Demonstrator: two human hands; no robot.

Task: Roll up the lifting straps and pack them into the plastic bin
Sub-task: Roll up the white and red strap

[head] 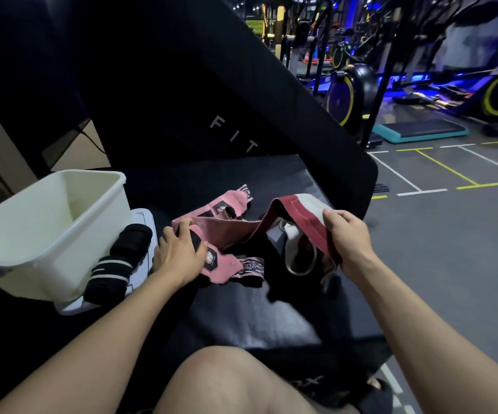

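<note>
A long dark red strap (pixel 236 231) with a white padded end lies stretched across the black mat (pixel 241 312). My left hand (pixel 179 255) grips its left end, fingers curled over it. My right hand (pixel 348 234) pinches the red and white end, lifted slightly off the mat. Pink wrist wraps (pixel 227 204) lie beneath and behind the strap; another pink wrap (pixel 218 261) sits by my left hand. The white plastic bin (pixel 50 234) stands to the left, its inside looking empty. Two rolled black straps (pixel 119 258) rest on the bin's lid beside it.
The bin's white lid (pixel 144 219) lies flat under the black rolls. An upright black pad marked FIT (pixel 233 132) rises behind the mat. My bare knee (pixel 227 380) is at the bottom. Exercise bikes (pixel 346 97) and a grey marked floor (pixel 451 234) lie to the right.
</note>
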